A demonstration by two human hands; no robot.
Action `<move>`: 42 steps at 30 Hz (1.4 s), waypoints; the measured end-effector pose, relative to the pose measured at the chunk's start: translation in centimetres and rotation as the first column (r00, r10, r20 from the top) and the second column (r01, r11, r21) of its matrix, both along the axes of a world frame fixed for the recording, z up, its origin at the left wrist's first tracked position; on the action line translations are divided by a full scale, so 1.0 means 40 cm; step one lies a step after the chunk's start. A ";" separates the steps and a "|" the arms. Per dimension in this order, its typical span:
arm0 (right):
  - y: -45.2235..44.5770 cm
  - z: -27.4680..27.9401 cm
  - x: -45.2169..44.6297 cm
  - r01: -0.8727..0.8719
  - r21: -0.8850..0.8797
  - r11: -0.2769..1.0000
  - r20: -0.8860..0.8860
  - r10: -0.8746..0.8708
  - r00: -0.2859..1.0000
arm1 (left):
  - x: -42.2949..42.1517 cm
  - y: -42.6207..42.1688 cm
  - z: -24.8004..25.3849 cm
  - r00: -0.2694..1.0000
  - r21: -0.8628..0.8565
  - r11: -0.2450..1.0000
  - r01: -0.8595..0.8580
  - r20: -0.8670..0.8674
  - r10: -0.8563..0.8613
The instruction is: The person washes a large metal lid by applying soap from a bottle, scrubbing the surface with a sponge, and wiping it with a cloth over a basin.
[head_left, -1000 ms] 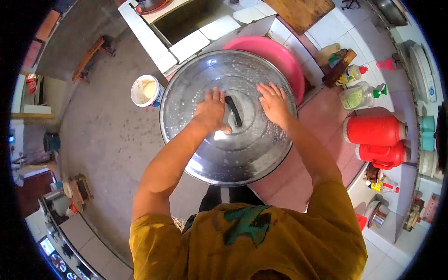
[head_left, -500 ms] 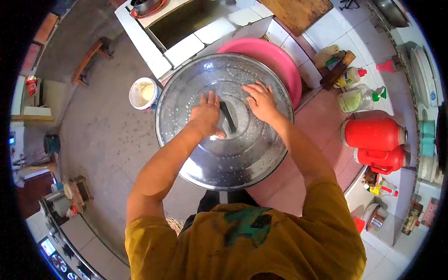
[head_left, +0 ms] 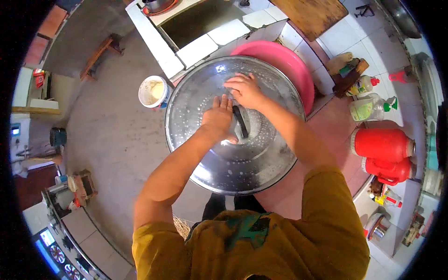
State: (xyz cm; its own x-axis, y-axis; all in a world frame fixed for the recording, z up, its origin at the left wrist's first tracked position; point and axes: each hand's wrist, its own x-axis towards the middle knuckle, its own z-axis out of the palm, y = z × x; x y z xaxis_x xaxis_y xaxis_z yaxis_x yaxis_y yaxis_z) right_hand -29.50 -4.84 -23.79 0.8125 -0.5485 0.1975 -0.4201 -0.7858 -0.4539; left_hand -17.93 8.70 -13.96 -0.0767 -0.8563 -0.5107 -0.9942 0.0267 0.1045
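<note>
A large round metal lid [head_left: 205,161], speckled with whitish drops, lies in front of me. Its black handle [head_left: 241,122] stands at the centre. My left hand [head_left: 218,121] rests flat on the lid just left of the handle, with the thumb below the other fingers. Above the handle, my right hand [head_left: 246,92] touches the lid's surface, its fingers stretched toward the left. Neither hand grips the handle. Whatever is beneath the lid is hidden.
A pink basin [head_left: 280,55] sits partly behind the lid. Left of it stands a white bucket [head_left: 143,95] with pale contents. Along the right are a clear pump bottle [head_left: 368,109] and red thermos flasks [head_left: 380,143]. A tiled basin edge [head_left: 200,50] runs behind.
My right hand has slid left across the lid, from the right side to above the handle. My left hand stays beside the handle. The whole view has shifted slightly.
</note>
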 end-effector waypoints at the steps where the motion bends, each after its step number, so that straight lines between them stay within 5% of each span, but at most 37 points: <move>1: -0.002 0.004 0.000 -0.006 0.009 1.000 0.035 0.006 0.999 | 0.001 0.000 -0.007 1.000 -0.005 1.000 -0.002 -0.003 0.002; 9: 0.010 0.037 -0.239 0.119 0.223 0.968 0.113 -0.146 0.983 | 0.001 0.001 0.006 1.000 -0.005 1.000 0.010 -0.020 -0.010; 15: 0.003 0.005 0.016 0.090 0.001 0.996 0.028 -0.090 0.996 | 0.003 -0.002 0.002 1.000 0.013 1.000 0.002 -0.013 -0.002; 23: 0.063 0.064 -0.275 0.205 0.074 0.976 0.058 -0.209 0.976 | 0.007 -0.001 -0.013 0.999 0.002 1.000 0.006 -0.036 -0.006; 28: -0.012 -0.002 -0.104 0.105 0.013 0.994 0.190 -0.106 0.976 | 0.004 -0.005 0.002 1.000 0.013 1.000 0.005 -0.019 -0.005; 31: -0.022 -0.002 -0.021 0.150 -0.082 0.985 0.073 -0.145 0.987 | 0.000 -0.006 -0.004 1.000 0.030 1.000 0.002 -0.001 -0.002; 42: 0.340 0.072 -0.429 0.169 0.081 0.982 0.211 -0.182 0.960 | -0.006 -0.005 0.010 1.000 0.039 0.999 0.004 0.015 -0.005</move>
State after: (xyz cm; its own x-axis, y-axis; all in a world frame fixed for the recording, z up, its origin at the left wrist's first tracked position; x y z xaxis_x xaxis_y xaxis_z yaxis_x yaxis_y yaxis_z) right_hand -46.66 8.75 -20.91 0.6437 -0.6954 0.3196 -0.4352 -0.6761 -0.5946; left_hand -18.16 8.51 -13.54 -0.0725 -0.8352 -0.5451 -0.9955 0.0271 0.0909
